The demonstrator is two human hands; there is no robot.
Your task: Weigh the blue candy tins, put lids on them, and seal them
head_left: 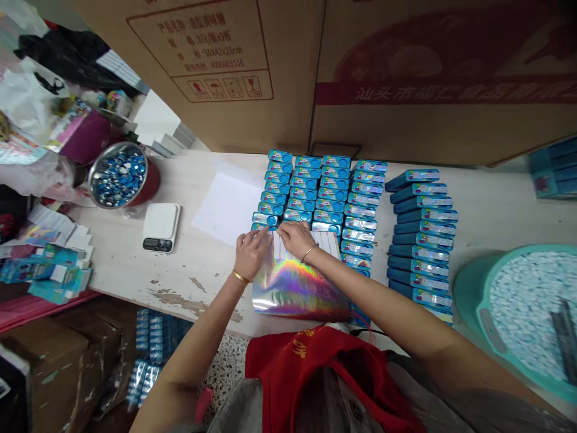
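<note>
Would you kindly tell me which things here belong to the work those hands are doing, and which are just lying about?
In use: left hand, right hand, holographic foil bag, rows of blue boxes.
Lying about: digital scale, steel pot of blue pieces, teal tub, cardboard cartons.

The left hand and right hand rest on the top edge of a rainbow foil bag lying on the worktop, just beside rows of blue tins. A scale and a metal bowl of blue pieces stand further left.
</note>
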